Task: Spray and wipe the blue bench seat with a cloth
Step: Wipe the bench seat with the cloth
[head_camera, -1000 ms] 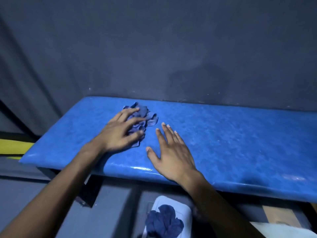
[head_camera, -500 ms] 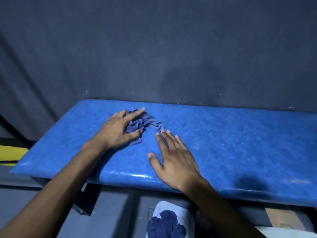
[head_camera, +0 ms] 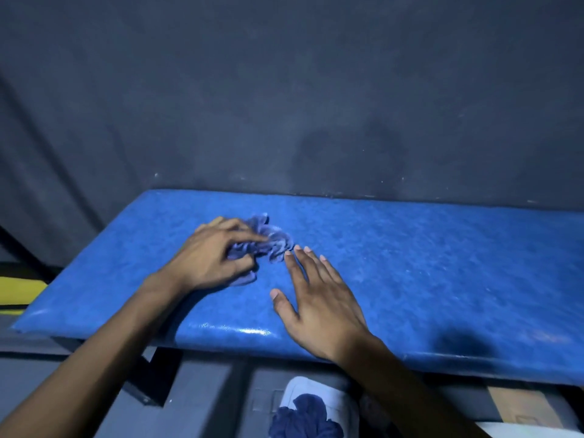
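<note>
While L hand [head_camera: 211, 257] grips 1 cloth [head_camera: 268, 240], R hand [head_camera: 319, 298] flat, 1 bench seat [head_camera: 426, 263].

Mottled blue vinyl-like desk [head_camera: 410, 263] with a glossy front edge, soft crumpled cloth [head_camera: 268, 241], matt dark grey wall [head_camera: 284, 90], white plastic tub [head_camera: 335, 403] with dark rag [head_camera: 303, 418]

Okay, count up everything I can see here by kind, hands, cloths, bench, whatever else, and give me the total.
Hands: 2, left hand and right hand
Cloths: 2, cloth on the bench and dark blue cloth below
Blue bench seat: 1
White container holding the lower cloth: 1
Total: 6
</note>
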A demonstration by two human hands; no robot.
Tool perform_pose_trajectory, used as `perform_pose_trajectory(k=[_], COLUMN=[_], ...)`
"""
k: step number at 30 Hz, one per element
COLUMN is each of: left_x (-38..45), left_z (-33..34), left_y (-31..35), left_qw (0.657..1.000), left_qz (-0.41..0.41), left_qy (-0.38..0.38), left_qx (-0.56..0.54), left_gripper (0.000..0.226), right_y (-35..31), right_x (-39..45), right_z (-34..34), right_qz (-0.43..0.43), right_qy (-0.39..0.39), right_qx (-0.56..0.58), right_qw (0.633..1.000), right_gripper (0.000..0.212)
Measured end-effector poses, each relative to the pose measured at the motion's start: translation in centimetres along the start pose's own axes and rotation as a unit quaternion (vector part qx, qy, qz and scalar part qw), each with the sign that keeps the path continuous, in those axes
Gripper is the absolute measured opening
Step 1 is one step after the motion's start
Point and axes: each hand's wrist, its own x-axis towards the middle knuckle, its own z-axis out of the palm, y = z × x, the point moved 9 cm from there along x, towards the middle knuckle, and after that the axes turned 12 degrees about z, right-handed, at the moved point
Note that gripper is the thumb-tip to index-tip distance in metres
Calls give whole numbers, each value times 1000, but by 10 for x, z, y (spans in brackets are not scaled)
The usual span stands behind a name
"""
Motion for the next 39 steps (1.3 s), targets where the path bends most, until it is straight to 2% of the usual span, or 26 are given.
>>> perform_pose_trajectory(k=[3, 5, 7, 9, 12, 16, 18, 20, 23, 26, 31, 33, 35, 39], left_x=[-41, -51, -41, -14, 22, -10, -41, -58, -42, 10, 25, 4, -14, 2], left_z=[-22, -37, -40, -33, -11, -7, -20, -35, -40, -24, 7, 2, -7, -13], left_y=[-40, -79, -101, -91, -44, -5, -25, -59, -86, -41, 51, 71, 79, 77], left_qw=[995, 982, 971, 970, 982, 994, 991, 979, 963, 983, 999, 999, 997, 969], left_qz=[-76, -151, -202, -199, -152, -91, -115, -179, -243, -175, -37, -23, -62, -171], left_qy=[54, 85, 112, 136, 109, 55, 62, 96, 104, 52, 0, -11, 7, 149], left_qx=[25, 74, 67, 34, 10, -3, -4, 23, 57, 24, -21, -24, -45, -97], left_gripper=[40, 53, 63, 64, 52, 30, 30, 42, 53, 68, 36, 26, 23, 20], right_y=[-2, -2, -3, -3, -3, -2, -3, -3, -2, -1, 6, 29, 75, 189], right_x=[-2, -2, -3, -2, -2, -3, -4, -4, -2, 0, -12, -30, -47, -72], right_z=[1, 1, 1, 1, 0, -2, -2, -1, 1, 0, -31, -57, -79, -92], right_qz=[-1, 1, -1, -2, -2, -3, -3, -1, 1, 5, -4, -5, 21, 125], right_qy=[2, 7, 12, 17, 27, 21, 18, 10, -3, -7, 31, 58, 78, 60], right_qx=[4, 6, 1, -4, -8, 1, 9, 12, -5, -15, 3, 32, 33, -57], right_qw=[1000, 1000, 1000, 1000, 1000, 1000, 1000, 1000, 1000, 1000, 999, 998, 996, 989], right_gripper=[77, 76, 75, 75, 75, 76, 76, 76, 76, 76, 74, 73, 71, 78])
